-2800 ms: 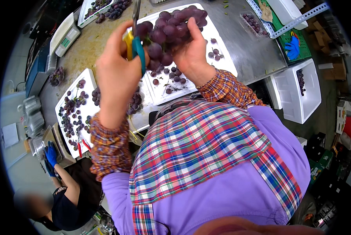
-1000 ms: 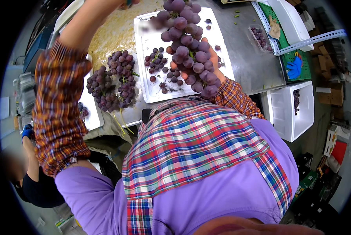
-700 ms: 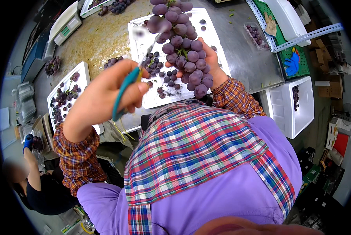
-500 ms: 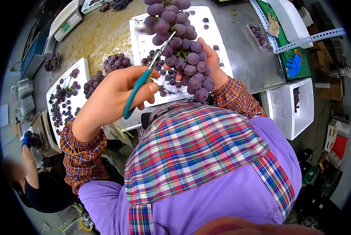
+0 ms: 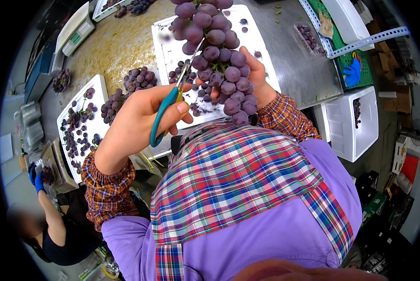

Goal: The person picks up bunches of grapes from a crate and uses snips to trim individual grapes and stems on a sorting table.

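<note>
My left hand point(image 5: 146, 114) is closed round the teal handles of a pair of scissors point(image 5: 162, 116). Its narrow blades reach up into a large bunch of purple grapes point(image 5: 228, 70), the tips hidden among the berries. Behind the bunch my right hand point(image 5: 260, 82) supports it, with fingertips showing between the grapes. The bunch hangs over a white tray point(image 5: 259, 47) with loose dark grapes scattered on it. One blurred grape point(image 5: 164, 36) shows left of the bunch, above the tray.
Left of me a second white tray point(image 5: 96, 84) holds small grapes, beside more bunches point(image 5: 139, 78). A scale point(image 5: 76, 35) stands far left. To the right are a clear punnet of grapes point(image 5: 308, 40), a blue glove point(image 5: 353, 72) and a white bin point(image 5: 360, 126). A co-worker wears blue gloves point(image 5: 39, 181).
The scissor blades have shifted slightly left and look closer together. The blurred grape sits a little lower and further left. The co-worker's gloved hands have moved.
</note>
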`<state>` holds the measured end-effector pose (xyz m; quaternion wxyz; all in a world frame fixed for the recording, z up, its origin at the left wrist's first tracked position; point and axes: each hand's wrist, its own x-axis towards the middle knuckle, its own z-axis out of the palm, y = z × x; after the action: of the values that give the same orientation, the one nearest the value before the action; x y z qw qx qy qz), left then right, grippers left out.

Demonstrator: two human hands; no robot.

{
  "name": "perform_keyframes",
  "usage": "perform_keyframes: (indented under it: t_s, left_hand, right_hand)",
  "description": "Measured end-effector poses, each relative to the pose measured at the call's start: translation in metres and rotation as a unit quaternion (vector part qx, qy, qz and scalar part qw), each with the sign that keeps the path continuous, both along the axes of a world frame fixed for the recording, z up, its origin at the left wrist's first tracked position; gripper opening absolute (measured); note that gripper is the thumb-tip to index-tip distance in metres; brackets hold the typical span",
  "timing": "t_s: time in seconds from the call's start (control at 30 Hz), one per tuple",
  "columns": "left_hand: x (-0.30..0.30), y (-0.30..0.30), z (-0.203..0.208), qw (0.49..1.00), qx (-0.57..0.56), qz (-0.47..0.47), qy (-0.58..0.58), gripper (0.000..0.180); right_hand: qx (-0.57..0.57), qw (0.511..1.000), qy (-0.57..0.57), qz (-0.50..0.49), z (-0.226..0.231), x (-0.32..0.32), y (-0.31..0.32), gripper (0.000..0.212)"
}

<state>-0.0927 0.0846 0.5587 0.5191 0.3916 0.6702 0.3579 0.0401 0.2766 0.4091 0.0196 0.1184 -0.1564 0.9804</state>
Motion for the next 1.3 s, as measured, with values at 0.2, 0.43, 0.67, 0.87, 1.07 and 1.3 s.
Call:
perform_keyframes:
  t_s: [0.2,0.43,0.67,0.87,1.07,1.3]
  left_hand:
    - [0.001,0.003,0.002,1.000,0.000,0.008,-0.020,0.044]
    - [-0.001,0.002,0.004,0.994,0.001,0.036,-0.100,0.039]
    - [0.003,0.005,0.003,0.994,-0.011,0.045,-0.100,0.033]
    - [0.003,0.008,0.002,0.996,-0.020,0.041,-0.071,0.030]
    - [0.001,0.007,-0.003,0.998,-0.015,0.032,-0.061,0.028]
    - [0.001,-0.001,0.002,0.996,-0.009,0.000,-0.090,0.031]
  right_hand:
    - [-0.011,1.000,-0.013,-0.004,0.000,0.004,-0.002,0.063]
    - [-0.005,1.000,-0.006,-0.009,-0.003,0.004,-0.001,0.060]
    - [-0.016,1.000,-0.013,-0.007,-0.006,0.005,-0.001,0.061]
    - [-0.025,0.999,-0.028,-0.012,-0.005,0.006,-0.002,0.061]
    - [-0.032,0.999,-0.030,-0.014,-0.008,0.006,-0.001,0.062]
    - [0.065,0.990,-0.104,-0.064,0.004,0.008,-0.002,0.078]
